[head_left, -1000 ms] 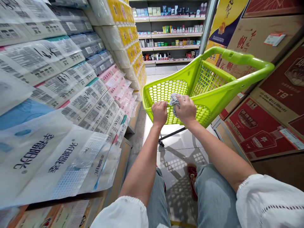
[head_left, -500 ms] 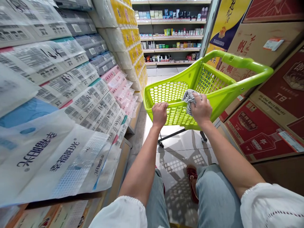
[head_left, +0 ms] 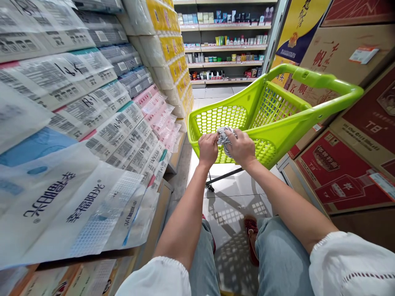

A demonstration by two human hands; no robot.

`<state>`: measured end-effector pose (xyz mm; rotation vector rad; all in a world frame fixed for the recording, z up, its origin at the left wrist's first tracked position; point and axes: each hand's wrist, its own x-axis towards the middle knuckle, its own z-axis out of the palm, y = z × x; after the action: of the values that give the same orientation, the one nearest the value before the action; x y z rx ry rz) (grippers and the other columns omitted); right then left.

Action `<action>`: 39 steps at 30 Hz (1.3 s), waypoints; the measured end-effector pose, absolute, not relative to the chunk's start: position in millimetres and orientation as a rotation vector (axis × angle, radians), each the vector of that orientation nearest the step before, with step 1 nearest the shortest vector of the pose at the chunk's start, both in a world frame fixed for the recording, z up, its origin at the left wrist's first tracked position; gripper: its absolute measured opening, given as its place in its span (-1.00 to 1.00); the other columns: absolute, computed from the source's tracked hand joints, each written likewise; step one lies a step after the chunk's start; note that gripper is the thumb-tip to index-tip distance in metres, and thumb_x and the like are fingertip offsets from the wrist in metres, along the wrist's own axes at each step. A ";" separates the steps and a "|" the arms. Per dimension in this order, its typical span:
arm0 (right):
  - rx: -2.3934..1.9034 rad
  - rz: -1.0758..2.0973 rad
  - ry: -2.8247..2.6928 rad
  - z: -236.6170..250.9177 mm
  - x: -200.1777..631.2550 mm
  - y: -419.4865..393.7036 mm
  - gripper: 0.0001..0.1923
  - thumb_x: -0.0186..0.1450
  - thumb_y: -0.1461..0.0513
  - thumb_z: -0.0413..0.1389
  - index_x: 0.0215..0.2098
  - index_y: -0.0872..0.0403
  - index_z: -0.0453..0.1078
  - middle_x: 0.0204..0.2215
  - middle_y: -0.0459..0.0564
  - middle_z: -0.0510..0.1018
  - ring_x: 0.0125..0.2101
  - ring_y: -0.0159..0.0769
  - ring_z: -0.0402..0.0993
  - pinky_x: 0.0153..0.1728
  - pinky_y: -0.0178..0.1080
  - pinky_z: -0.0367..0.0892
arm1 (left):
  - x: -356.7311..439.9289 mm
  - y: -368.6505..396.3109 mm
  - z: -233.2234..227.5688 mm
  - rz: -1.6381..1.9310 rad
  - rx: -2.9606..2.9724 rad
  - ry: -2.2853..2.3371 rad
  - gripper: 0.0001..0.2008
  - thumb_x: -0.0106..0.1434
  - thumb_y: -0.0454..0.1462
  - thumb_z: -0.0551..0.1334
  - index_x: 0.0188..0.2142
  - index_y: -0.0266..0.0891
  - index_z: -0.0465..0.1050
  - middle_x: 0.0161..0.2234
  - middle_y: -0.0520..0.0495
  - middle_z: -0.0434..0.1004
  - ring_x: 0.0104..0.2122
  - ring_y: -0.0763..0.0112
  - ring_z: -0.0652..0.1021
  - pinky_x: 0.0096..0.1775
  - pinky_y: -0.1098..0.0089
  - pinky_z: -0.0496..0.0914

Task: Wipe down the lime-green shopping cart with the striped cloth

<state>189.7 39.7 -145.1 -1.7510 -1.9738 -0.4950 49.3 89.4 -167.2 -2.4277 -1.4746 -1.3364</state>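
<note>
In the head view a lime-green shopping cart (head_left: 279,131) stands in front of me, turned with its handle to the right. My left hand (head_left: 208,149) is closed over the near rim of its basket, toward the front end. Just right of it, my right hand (head_left: 242,147) grips a crumpled grey-and-white striped cloth (head_left: 224,137) and presses it on the same rim. The two hands are almost touching. The fingers of the right hand partly cover the cloth.
Plastic-wrapped packs (head_left: 92,98) are stacked along the left, with yellow-and-white packages (head_left: 168,53) beyond them. Cardboard cartons (head_left: 342,164) line the right side close to the cart handle. Shelves of toiletries (head_left: 228,49) stand at the far end. Tiled floor (head_left: 228,201) lies between my feet.
My right hand has slid the cloth left along the cart's near rim, up to my left hand. The left hand stays on the rim. The view has shifted slightly.
</note>
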 end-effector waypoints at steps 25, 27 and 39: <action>-1.777 -0.458 -1.952 -130.8 181.3 28.4 -0.54 0.32 0.10 -0.12 0.17 -0.06 0.21 0.08 0.06 0.35 -0.14 -0.15 0.28 -0.24 -0.22 0.23 | 53.9 82.2 -158.9 -1.231 -2.468 -1.438 -0.80 0.30 -0.34 0.02 -0.31 -0.17 0.41 -0.29 -0.11 0.51 -0.19 0.24 0.44 -0.12 0.24 0.23; -1.802 -0.479 -1.922 -128.3 197.3 27.5 -0.54 0.32 0.11 -0.11 0.17 -0.05 0.21 0.07 0.07 0.36 -0.14 -0.15 0.29 -0.24 -0.22 0.23 | 49.4 82.9 -157.7 -1.273 -2.496 -1.406 -0.77 0.35 -0.26 0.00 -0.25 -0.14 0.44 -0.24 -0.08 0.54 -0.18 0.28 0.45 -0.11 0.25 0.22; -1.881 -0.540 -1.625 -125.6 241.4 27.0 -0.54 0.29 0.14 -0.11 0.13 0.04 0.25 0.09 0.13 0.33 -0.11 -0.09 0.27 -0.16 -0.13 0.24 | 56.5 78.3 -154.1 -1.350 -2.465 -1.445 -0.72 0.37 -0.22 -0.01 -0.28 -0.13 0.47 -0.30 -0.05 0.55 -0.24 0.30 0.45 -0.14 0.26 0.21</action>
<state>241.4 27.0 -125.6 -1.8811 -1.6247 -0.5405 56.5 78.3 -154.1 -2.4648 -1.4447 -1.3504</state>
